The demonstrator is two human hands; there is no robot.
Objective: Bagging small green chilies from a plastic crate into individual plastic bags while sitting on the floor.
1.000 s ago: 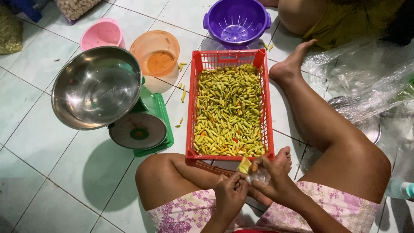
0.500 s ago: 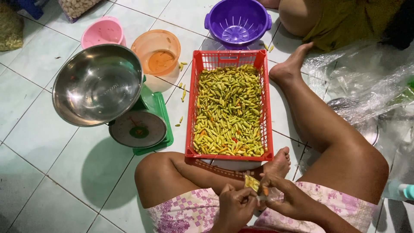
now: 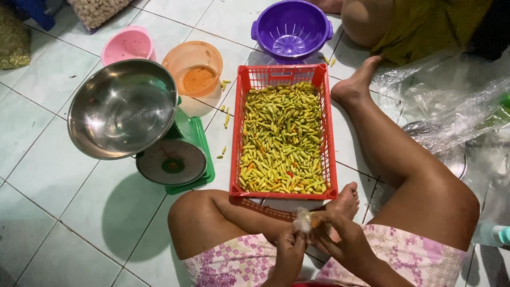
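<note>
chillies sorted on a tiled floor

pale tiled floor [image 3: 48, 175] carries everything. a red crate [image 3: 329, 133] holds green and yellow chillies [image 3: 281, 138]. beside it a green scale [image 3: 175, 162] bears an empty steel bowl [image 3: 122, 106]; pink [image 3: 127, 45], orange [image 3: 194, 66] and purple [image 3: 291, 29] bowls stand beyond. just below the crate, left hand [image 3: 289, 250] and right hand [image 3: 340, 234] each have the grip pinched on a small clear bag [image 3: 304, 219].

**Hidden and cut-off parts**

Both hands, left [image 3: 289, 245] and right [image 3: 340, 239], pinch a small clear bag [image 3: 304, 219]; its blurred contents are perhaps chillies. The crate [image 3: 237, 133] hides the tiles beneath. The sack [image 3: 95, 9], second person [image 3: 414, 26] and bottle [image 3: 494, 234] are cropped by the frame edges.
</note>
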